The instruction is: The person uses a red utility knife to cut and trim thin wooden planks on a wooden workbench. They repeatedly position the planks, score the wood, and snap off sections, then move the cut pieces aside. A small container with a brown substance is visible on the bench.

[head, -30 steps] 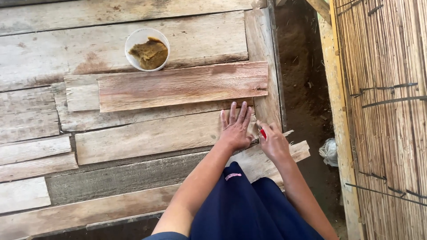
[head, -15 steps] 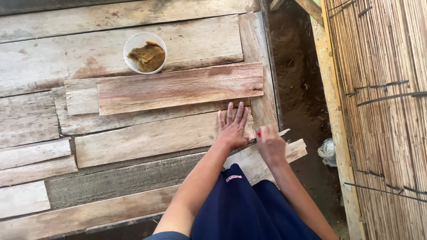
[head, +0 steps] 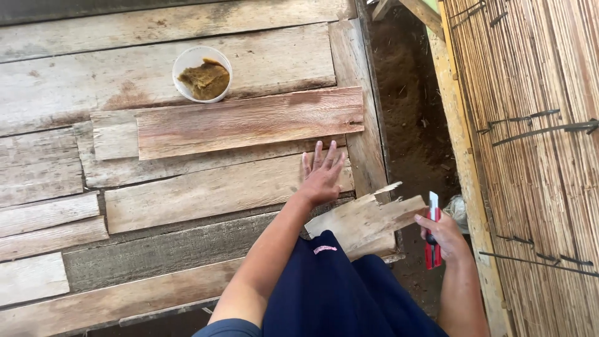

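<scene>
Person on a weathered plank floor (head: 187,81), red utility knife in the right hand.
One reddish loose board (head: 249,122) lies long axis left-right; one broken plank piece (head: 365,218) sits by the knee. Left hand (head: 323,178) flat on a plank, fingers spread wide. Right hand (head: 444,236) closed around one utility knife (head: 432,232), blade pointing up and away, off the platform edge. One white bowl (head: 201,73) of brown paste is far from both hands.

Bare arms, dark blue clothes

Both forearms are bare. Navy trousers (head: 337,293) carry a small pink patch (head: 325,249) at the knee, and a blue sleeve edge (head: 228,327) shows at the left shoulder.
</scene>
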